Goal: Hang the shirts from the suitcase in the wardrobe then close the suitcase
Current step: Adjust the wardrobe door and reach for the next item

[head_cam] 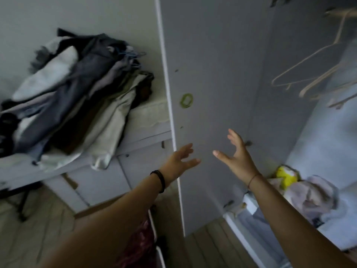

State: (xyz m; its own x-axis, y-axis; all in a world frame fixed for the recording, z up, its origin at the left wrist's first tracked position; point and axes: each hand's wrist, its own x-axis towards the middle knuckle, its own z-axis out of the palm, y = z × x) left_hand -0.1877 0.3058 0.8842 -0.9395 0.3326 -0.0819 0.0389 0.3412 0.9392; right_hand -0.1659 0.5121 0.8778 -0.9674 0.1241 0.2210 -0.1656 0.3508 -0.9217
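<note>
The grey wardrobe door (212,74) stands open in the middle of the view. Both my hands reach toward its lower part with fingers spread and nothing in them: my left hand (178,161) at the door's edge, my right hand (236,153) in front of the door panel. Inside the wardrobe at the upper right hang several empty beige hangers (313,68). A pile of folded clothes (73,97) on hangers lies on a white surface at the left. The suitcase is not in view.
On the wardrobe's lower shelf at the right lie crumpled pale cloths (313,194) and a yellow item (286,176). A green sticker (186,100) marks the door. Dark red fabric (141,244) hangs on a white rack below my left arm. The floor is pale wood.
</note>
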